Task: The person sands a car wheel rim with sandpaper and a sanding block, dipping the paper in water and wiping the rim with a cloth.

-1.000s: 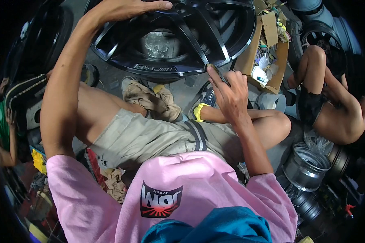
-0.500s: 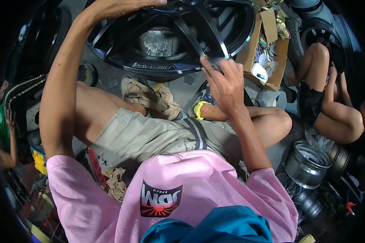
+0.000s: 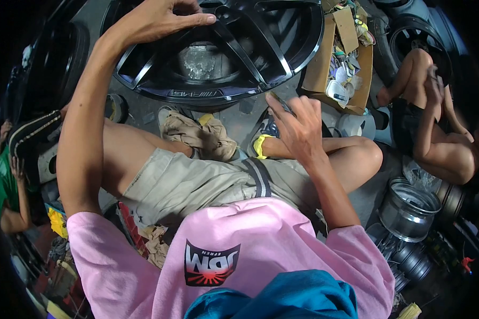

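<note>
Up top, out past the crossed legs, sits a black wheel [image 3: 240,51] with AMG lettering on its lip; left hand [image 3: 157,22] is on it, thumb stretched out, other fingers bent, can't tell if they're gripping; right hand [image 3: 302,126] is just off the near lip, fingers closed on some small dark piece [image 3: 287,106]; cardboard box [image 3: 315,74] right beside the wheel; silver rim [image 3: 409,210] well off to the right.

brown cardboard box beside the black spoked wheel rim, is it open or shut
Open: the brown cardboard box shows a jumble of small items through its uncovered top, beside the black spoked wheel rim.
</note>
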